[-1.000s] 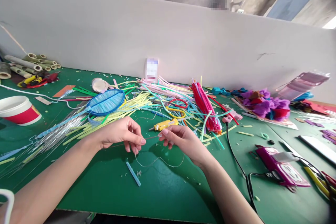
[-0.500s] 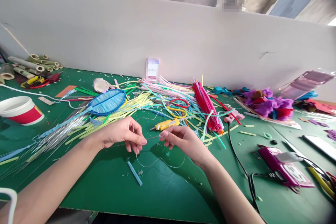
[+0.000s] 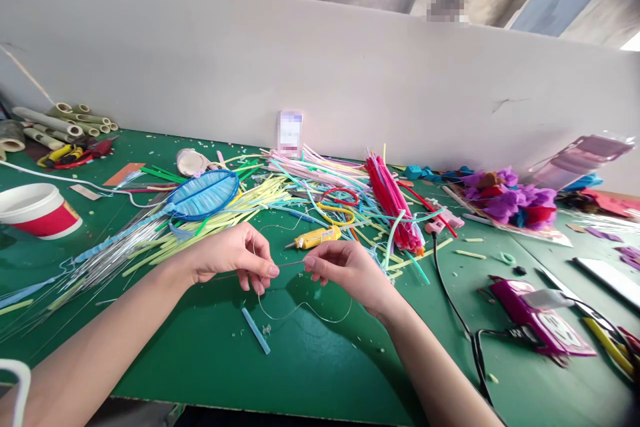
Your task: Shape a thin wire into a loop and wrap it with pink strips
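Note:
My left hand point(image 3: 240, 257) is closed in a pinch on a thin wire point(image 3: 291, 264), thumb and forefinger pressed together. Opposite it, my right hand point(image 3: 345, 270) pinches the same wire near its end, so a short straight stretch runs between the fingertips. A loose, pale loop of thin wire hangs below both hands. On the table under them lie a short blue strip point(image 3: 256, 331) and a small clear scrap point(image 3: 267, 329). Just beyond my fingers rests a yellow glue gun point(image 3: 317, 238). Left of it is a blue leaf-shaped piece point(image 3: 210, 195) on a wrapped stem.
Pipe cleaners in yellow, pink and red point(image 3: 393, 203) cover the table's middle. A paper cup point(image 3: 43, 220), bamboo pieces point(image 3: 47, 127) and pliers point(image 3: 65, 155) are at left. A magenta power strip point(image 3: 543, 320) with black cables sits at right. A white partition point(image 3: 320, 67) stands behind.
My right thumb and forefinger have closed more tightly on the wire. The left hand keeps its pinch almost in the same place.

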`<state>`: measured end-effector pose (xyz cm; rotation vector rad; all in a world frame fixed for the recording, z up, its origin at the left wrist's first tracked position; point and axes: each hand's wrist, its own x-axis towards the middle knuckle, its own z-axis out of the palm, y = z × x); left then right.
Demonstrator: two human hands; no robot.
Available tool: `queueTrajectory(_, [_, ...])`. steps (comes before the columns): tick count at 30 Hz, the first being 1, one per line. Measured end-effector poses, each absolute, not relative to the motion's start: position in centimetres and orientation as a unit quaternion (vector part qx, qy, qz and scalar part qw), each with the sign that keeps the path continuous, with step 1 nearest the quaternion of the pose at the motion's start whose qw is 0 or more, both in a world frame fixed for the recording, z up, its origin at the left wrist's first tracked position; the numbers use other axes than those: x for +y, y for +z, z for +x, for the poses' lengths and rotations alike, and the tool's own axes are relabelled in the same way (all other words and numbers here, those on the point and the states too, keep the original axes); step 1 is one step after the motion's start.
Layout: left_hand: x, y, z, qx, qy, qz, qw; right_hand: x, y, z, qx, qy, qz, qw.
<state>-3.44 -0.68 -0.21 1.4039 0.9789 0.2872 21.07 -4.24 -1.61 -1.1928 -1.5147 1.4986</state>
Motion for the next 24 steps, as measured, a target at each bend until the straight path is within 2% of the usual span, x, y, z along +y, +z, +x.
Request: queueTrajectory(24, [-0.70,-0.05,-3.58,0.422,0.132,0.622,0.646,-4.54,-1.22,21.16,-0.580,0.603,-0.428,0.342])
